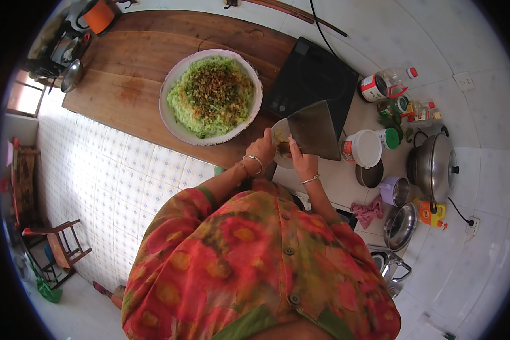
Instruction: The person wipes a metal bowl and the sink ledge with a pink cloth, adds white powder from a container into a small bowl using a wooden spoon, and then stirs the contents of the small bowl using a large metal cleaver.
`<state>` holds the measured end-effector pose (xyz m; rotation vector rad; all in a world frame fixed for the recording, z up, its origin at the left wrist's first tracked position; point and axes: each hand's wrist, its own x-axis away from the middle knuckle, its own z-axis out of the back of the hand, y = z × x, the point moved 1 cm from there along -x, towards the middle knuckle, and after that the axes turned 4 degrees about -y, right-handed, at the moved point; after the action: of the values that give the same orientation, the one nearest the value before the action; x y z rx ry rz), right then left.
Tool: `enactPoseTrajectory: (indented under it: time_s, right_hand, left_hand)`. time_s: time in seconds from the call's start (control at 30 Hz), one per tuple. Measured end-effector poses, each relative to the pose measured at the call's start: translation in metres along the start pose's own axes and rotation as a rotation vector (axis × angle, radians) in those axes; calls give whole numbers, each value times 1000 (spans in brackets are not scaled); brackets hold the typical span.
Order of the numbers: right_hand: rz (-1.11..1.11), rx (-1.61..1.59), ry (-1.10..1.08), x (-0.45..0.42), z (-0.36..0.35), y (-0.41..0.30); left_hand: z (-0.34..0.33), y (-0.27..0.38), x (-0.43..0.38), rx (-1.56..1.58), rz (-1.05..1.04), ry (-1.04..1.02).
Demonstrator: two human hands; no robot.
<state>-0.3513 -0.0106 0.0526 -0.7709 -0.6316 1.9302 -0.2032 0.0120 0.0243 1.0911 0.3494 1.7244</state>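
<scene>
My left hand [261, 151] grips the near left rim of a pale bowl [281, 127], its thumb at the rim. Some yellowish, moist food shows inside. My right hand [304, 163] is closed on a cleaver, whose wide dark metal blade [316, 131] extends up and right over the bowl and hides part of it. The cleaver's handle is mostly hidden by my fingers. Left of both hands, a large enamel basin [165, 114] stands on the wooden table, heaped with shredded green vegetable topped with brown and yellowish bits.
A black induction cooktop [314, 76] lies beyond the blade. On the right counter stand a white lidded tub [366, 148], sauce bottles [374, 88], a lidded steel pot [433, 168], a purple mug [394, 191] and a pink cloth [367, 211]. The wooden table [110, 85] extends left.
</scene>
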Motion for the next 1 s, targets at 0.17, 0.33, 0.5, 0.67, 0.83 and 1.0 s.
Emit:
enactPoseTrajectory:
  time_s: [0.17,0.33,0.5,0.67,0.83,1.0]
  right_hand:
    - [-393,-360,-68,-5,21,-23]
    - [-123,-87,52,6,7,16]
    - [-288,-260,-19,-7,22,-14]
    - [-335,-269,44,-2,4,20]
    - [-329,-301,-54,-11,12,-3]
    - [-12,-74,85,-7,-4,12]
  left_hand:
    - [3,-1,2,-2,12,4]
    - [-2,2,0,-17,28,-25]
    - [1,-1,4,-10,25,-7]
    - [-3,2,0,-10,10,-6]
    - [-3,-5,-1,-11,19,11]
    - [-2,3,1,-11,12,2]
